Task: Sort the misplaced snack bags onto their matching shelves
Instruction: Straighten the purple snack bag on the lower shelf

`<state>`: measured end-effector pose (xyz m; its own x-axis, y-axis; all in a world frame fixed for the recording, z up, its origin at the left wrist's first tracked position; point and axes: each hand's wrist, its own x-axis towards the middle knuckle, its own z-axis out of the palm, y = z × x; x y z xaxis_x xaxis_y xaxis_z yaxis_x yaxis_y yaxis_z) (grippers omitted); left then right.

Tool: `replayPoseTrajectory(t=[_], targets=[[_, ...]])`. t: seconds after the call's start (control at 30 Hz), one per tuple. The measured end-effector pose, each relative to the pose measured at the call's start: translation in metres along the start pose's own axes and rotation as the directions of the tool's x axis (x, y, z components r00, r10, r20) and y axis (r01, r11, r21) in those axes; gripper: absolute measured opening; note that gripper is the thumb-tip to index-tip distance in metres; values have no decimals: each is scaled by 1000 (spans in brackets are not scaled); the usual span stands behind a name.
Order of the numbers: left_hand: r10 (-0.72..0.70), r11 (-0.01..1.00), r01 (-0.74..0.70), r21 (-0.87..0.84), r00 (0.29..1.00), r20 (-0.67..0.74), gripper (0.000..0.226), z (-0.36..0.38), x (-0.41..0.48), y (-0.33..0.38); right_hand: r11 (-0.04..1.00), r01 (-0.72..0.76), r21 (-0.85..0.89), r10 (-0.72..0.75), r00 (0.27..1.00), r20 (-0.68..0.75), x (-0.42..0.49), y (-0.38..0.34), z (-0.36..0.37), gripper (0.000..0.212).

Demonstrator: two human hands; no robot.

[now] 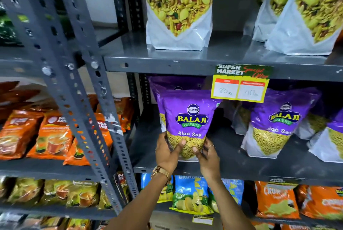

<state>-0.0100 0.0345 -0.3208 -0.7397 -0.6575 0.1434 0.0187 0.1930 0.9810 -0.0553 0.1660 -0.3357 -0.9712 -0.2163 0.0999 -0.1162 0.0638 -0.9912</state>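
Observation:
A purple Balaji Aloo Sev bag (187,118) stands upright at the left of the middle grey shelf (232,170), in front of another purple bag. My left hand (167,153) grips its lower left corner and my right hand (207,157) grips its lower right corner. More purple Aloo Sev bags (276,124) stand to the right on the same shelf. The shelf above holds white bags of green mixed snack (178,7).
A yellow price tag (241,85) hangs from the upper shelf edge. Blue and green chip bags (191,196) and orange bags (274,200) fill the shelf below. A slotted grey upright (89,100) separates a left rack with orange tea packs (50,137).

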Motion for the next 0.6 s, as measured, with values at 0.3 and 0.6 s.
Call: replayPoseTrajectory(t=[0.3,0.6], targets=[[-41,998,41,52,999,2,72,-12,14,-2,998,31,-48,-31,999,-14,12,2,19,54],[-41,997,43,59,999,-32,71,-17,7,4,998,5,-57,-6,1000,-11,5,0,23,53]])
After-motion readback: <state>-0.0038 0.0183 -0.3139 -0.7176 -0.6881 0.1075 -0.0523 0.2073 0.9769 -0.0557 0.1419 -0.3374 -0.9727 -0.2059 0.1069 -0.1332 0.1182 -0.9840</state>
